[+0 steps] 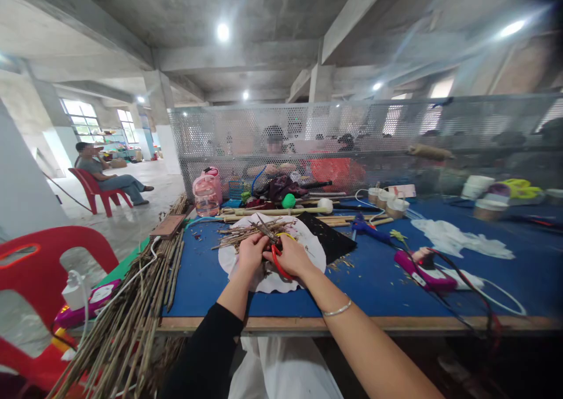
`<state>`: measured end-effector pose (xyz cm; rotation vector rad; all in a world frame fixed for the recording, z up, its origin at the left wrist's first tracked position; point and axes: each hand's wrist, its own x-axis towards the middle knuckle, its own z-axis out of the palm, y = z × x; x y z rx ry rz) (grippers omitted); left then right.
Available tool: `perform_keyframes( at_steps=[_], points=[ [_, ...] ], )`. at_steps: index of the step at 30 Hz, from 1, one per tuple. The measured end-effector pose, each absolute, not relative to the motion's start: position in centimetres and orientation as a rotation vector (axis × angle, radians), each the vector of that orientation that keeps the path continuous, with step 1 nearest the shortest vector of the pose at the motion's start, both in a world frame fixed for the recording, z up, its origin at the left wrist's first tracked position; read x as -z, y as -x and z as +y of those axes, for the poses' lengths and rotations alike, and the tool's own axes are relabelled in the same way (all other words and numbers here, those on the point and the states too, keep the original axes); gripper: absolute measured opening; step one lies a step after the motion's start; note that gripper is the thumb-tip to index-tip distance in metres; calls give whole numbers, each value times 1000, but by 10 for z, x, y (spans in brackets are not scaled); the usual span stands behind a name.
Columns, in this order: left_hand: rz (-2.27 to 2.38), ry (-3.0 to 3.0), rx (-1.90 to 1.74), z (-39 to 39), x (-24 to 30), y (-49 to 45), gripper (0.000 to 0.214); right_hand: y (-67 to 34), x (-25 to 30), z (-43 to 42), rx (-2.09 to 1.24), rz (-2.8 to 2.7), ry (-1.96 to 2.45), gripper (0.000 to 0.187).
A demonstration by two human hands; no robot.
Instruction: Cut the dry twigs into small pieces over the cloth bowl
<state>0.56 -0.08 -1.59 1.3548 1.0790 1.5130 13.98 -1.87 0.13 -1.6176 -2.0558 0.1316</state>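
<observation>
My right hand (pixel 294 258) is closed round the red handles of a pair of scissors (pixel 281 264), whose blades point up and to the left. Close beside it, my left hand (pixel 252 252) is pinched near the blades; what lies between its fingers is too hidden to make out. Under both hands lies a round white sheet (pixel 229 264) with a ruffled edge. Cut twigs (pixel 237 233) are heaped on its far left part and stick out past it. Something yellow and curved (pixel 287 235) shows just behind my right hand.
Long sticks (pixel 141 293) are bundled at the table's left edge, a phone (pixel 168 226) on top. Black cloth (pixel 328 237), a glue gun (pixel 367 227), a purple power strip (pixel 424 271) and white plastic (pixel 460 237) lie rightward. A perforated metal screen (pixel 246 129) stands behind; a person (pixel 105 173) sits far left.
</observation>
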Motion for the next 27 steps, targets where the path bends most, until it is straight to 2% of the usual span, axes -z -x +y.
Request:
perform_keyframes(
  at_steps=[11,15,20,27],
  points=[
    [942,-1207,-1447,4,23,-8,44,-141,0,-19,-247,-1979,1634,45],
    [844,-1135,-1453,1,18,-10,46,-140,-1,-19,-257,-1947,1645,47],
    [947,-1114,-1446,1,17,-8,46,-140,-2,-18,-289,-1965,1666,51],
    [976,-1165,-1398,-1,17,-7,45,-141,-1,-19,-171,-1977,1691,49]
  ],
)
